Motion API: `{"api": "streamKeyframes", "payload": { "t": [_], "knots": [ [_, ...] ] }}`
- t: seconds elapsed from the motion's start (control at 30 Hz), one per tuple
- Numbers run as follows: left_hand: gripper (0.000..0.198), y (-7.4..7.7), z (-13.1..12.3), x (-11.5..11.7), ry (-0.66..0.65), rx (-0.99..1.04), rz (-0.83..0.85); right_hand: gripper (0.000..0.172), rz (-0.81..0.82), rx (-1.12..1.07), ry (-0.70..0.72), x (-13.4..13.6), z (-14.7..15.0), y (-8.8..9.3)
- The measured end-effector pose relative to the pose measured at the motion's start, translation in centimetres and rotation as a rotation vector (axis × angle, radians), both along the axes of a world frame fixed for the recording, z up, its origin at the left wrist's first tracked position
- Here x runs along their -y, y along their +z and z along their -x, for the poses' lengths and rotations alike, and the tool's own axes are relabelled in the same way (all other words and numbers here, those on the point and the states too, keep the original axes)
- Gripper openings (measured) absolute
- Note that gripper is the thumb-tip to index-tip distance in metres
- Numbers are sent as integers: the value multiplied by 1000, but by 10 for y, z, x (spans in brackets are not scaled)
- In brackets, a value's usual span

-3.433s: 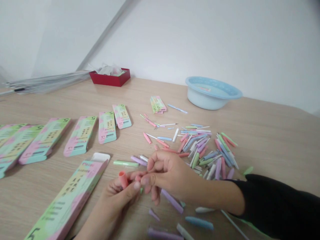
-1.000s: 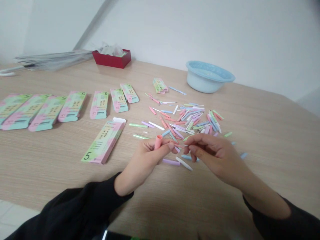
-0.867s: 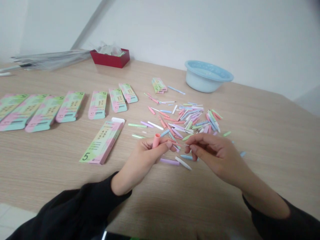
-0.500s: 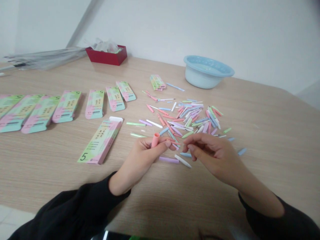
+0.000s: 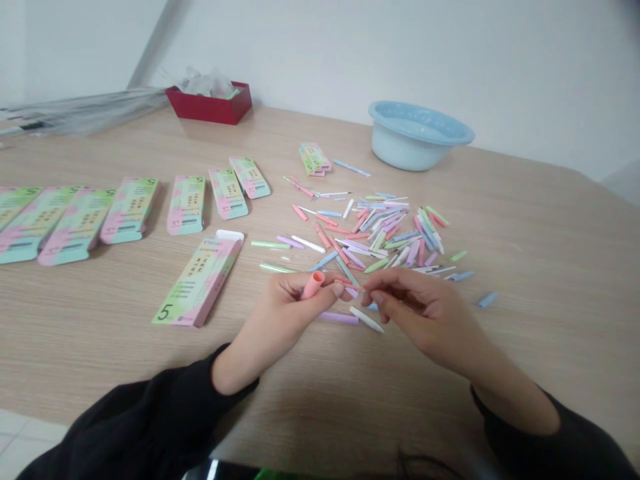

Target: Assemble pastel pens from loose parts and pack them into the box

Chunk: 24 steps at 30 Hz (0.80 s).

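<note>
My left hand [image 5: 285, 313] is closed around a coral-pink pen barrel [image 5: 313, 285], whose open round end points up. Between its thumb and index finger it also pinches a thin pink pen part [image 5: 353, 285] that sticks out to the right. My right hand [image 5: 425, 307] has its thumb and fingertips pinched at the free end of that thin part. Just beyond both hands lies a loose heap of pastel pen pieces [image 5: 385, 227] in pink, blue, green, purple and white. A purple pen piece [image 5: 340, 319] and a white one [image 5: 367, 320] lie under my hands.
A printed carton [image 5: 197, 280] with its flap open lies to the left, and several similar cartons [image 5: 130, 208] form a row behind it. Small stacked cartons [image 5: 314, 160], a blue basin [image 5: 417, 143] and a red box [image 5: 207, 108] stand farther back. Clear plastic [image 5: 110, 113] lies far left.
My right fingertips have moved slightly left and now meet the end of the thin pink part. The pink barrel has tilted a little to the right.
</note>
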<state>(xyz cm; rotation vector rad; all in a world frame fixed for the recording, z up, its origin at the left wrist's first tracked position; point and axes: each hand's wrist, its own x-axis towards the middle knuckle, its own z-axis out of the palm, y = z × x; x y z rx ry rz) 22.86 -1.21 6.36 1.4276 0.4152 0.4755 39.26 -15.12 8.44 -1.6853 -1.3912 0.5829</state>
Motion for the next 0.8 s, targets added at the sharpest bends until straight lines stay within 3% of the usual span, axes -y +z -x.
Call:
{"api": "streamKeyframes", "payload": {
  "t": [0.23,0.43,0.8],
  "knots": [
    [18,2,0,1,-36,-5,-85,14,-29,14,-3,0,2,-2],
    [19,1,2,1,34,-72,-106,14,-41,3,-11,1,1,-3],
    [21,-2,3,1,28,-60,-154,17,-27,12,-12,1,2,-5]
  ]
}}
